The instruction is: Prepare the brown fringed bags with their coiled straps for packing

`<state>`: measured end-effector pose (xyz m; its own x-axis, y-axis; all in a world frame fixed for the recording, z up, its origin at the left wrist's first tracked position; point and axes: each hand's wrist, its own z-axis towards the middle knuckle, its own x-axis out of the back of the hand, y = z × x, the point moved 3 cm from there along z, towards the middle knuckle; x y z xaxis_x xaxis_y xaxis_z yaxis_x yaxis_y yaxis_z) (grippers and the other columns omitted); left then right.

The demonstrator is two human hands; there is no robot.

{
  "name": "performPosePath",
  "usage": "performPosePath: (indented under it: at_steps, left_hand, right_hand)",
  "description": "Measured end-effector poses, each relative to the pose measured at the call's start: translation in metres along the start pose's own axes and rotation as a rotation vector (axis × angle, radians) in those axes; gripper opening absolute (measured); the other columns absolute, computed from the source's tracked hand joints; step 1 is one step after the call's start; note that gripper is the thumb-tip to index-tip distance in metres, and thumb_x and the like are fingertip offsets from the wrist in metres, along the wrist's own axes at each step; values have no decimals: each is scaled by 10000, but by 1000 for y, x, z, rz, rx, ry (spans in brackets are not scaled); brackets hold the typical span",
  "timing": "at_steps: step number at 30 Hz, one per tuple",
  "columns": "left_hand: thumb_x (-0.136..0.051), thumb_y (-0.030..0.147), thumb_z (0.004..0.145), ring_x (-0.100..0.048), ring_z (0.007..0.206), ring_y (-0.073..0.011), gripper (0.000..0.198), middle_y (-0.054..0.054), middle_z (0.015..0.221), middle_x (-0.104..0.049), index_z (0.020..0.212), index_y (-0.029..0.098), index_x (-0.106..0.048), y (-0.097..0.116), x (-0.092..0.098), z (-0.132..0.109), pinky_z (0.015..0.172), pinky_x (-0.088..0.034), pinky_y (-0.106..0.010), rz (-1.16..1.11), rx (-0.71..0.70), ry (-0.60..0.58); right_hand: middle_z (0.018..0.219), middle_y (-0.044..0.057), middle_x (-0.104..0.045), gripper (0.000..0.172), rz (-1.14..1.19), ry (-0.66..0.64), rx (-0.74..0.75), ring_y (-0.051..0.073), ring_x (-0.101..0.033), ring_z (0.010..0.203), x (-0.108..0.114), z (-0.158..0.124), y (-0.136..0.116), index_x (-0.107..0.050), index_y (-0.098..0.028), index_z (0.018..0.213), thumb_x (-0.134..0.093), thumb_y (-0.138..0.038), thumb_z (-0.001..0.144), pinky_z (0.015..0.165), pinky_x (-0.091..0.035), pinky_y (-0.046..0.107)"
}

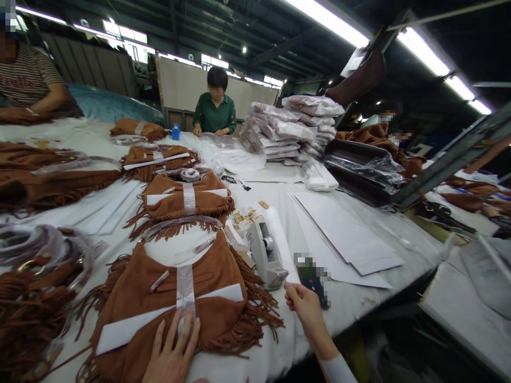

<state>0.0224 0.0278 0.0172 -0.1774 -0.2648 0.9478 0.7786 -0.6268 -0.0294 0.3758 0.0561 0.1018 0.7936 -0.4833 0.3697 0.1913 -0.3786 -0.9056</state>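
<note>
The left hand (171, 351) lay flat, fingers apart, on the fringed suede bag (131, 292). The right hand (305, 306) hovered beside the tape dispenser (265, 255), and I could not tell how its fingers stood.

Dark beamed ceiling (223, 26), bright strip lights (423, 50), long white table (375, 213), pale partition panel (179, 88) behind

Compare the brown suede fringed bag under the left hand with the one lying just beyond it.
The nearer brown suede fringed bag has the left hand pressed flat on it; the farther brown suede fringed bag lies untouched. The nearer bag's white paper band slants down to the left; the farther bag's band runs almost level. Both carry a clear tape strip crossing the band.
</note>
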Motion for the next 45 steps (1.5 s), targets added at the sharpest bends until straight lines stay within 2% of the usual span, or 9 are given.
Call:
performPosePath:
  at_steps: [7, 10, 13, 18, 24, 28, 34, 42, 45]
  left_hand:
    - [-659, 680, 648, -67, 1435, -417, 1022, -171, 1540, -268, 1473, 184, -317, 4, 20, 8, 1123, -41, -639, -96, 100, -197]
    - [-626, 712, 672, -50, 1439, -411, 1048, -163, 1567, -193, 1496, 185, -248, 0, 25, 12, 1125, -69, -647, -164, 130, -307]
    - [-558, 723, 731, -36, 1442, -405, 1015, -167, 1574, -157, 1507, 177, -199, -4, 27, 13, 1122, -79, -660, -218, 132, -339]
    - [-570, 713, 736, -38, 1444, -401, 1009, -171, 1573, -158, 1506, 178, -199, -3, 25, 12, 1124, -66, -663, -244, 146, -309]
    - [-491, 791, 732, 0, 1444, -405, 1046, -185, 1577, -121, 1505, 155, -191, -4, 24, 13, 1124, -54, -659, -297, 158, -332]
    - [-511, 764, 745, 16, 1444, -404, 1026, -182, 1583, -80, 1507, 163, -181, -5, 24, 13, 1124, -49, -659, -301, 168, -352]
    - [-536, 731, 753, 1, 1441, -414, 1021, -190, 1578, -101, 1512, 160, -162, -6, 22, 13, 1120, -57, -670, -351, 158, -385]
    - [-459, 788, 753, -22, 1441, -413, 1051, -193, 1580, -72, 1521, 159, -113, -8, 18, 12, 1124, -63, -667, -407, 158, -406]
    - [-451, 791, 754, -13, 1440, -417, 1043, -186, 1583, -54, 1520, 164, -121, -8, 17, 12, 1121, -73, -669, -399, 156, -412]
  right_hand:
    - [404, 45, -548, 518, -209, 36, -4, 194, -503, 380, 9, -9, 34, -625, -178, 508, -618, -694, 558, 388, -397, 311]
    - [481, 40, -609, 505, -361, -52, 113, 232, -583, 485, 3, -10, 26, -699, -194, 658, -590, -686, 620, 472, -468, 325]
    - [716, 42, -706, 424, -415, -304, 346, 243, -651, 702, -36, -20, -20, -708, -218, 770, -572, -617, 722, 637, -514, 308]
    - [800, 28, -695, 304, -572, -844, 707, 186, -616, 740, -129, -42, -109, -678, -217, 812, -470, -425, 891, 708, -467, 284]
    - [793, 27, -688, 193, -903, -1330, 1231, 163, -608, 784, -205, -53, -156, -689, -199, 819, -515, -221, 901, 749, -366, 293]
    - [802, 32, -697, 149, -1172, -1375, 1491, 167, -601, 797, -238, -60, -162, -688, -197, 778, -574, -195, 875, 754, -302, 322]
    - [770, 49, -692, 168, -1351, -1302, 1764, 173, -575, 721, -275, -67, -138, -672, -183, 738, -577, -189, 876, 746, -284, 350]
    - [717, 36, -685, 181, -1357, -1378, 1800, 174, -590, 715, -288, -67, -124, -646, -177, 706, -583, -145, 872, 743, -295, 347]
    - [693, 33, -676, 126, -1342, -1363, 1794, 175, -600, 670, -296, -64, -123, -657, -161, 888, -534, -140, 898, 717, -315, 336]
